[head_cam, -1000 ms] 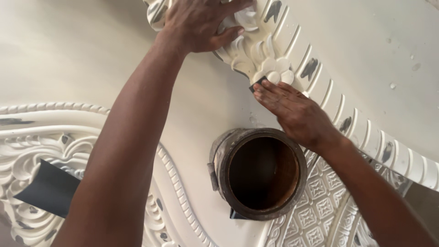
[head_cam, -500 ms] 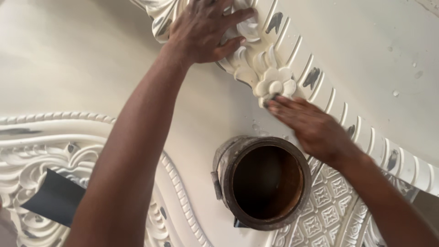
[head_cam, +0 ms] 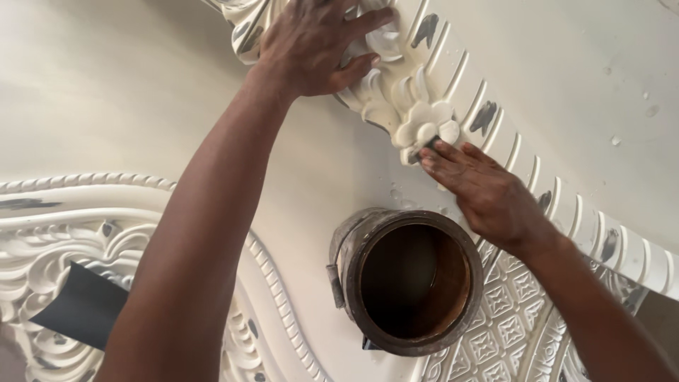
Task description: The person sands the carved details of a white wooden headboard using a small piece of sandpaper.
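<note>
A curved white plaster moulding [head_cam: 453,78] with ribs and a flower ornament [head_cam: 424,124] runs from the top centre to the right edge. My left hand [head_cam: 318,46] lies spread over the leafy relief at the top and presses on it. My right hand [head_cam: 484,191] reaches in from the lower right. Its fingertips press a small dark scrap [head_cam: 422,150], seemingly sandpaper, against the lower edge of the flower. Grey patches mark several of the ribs.
A rusty open tin can [head_cam: 407,279] stands just below my right hand, with dark contents. A dark sandpaper sheet [head_cam: 85,304] lies on ornate white relief [head_cam: 42,247] at lower left. A lattice-patterned plaster panel [head_cam: 509,332] lies at lower right.
My head has tilted, so everything sits lower in view. My right fingertips have shifted slightly along the flower's lower edge. My left hand stays on the leafy relief.
</note>
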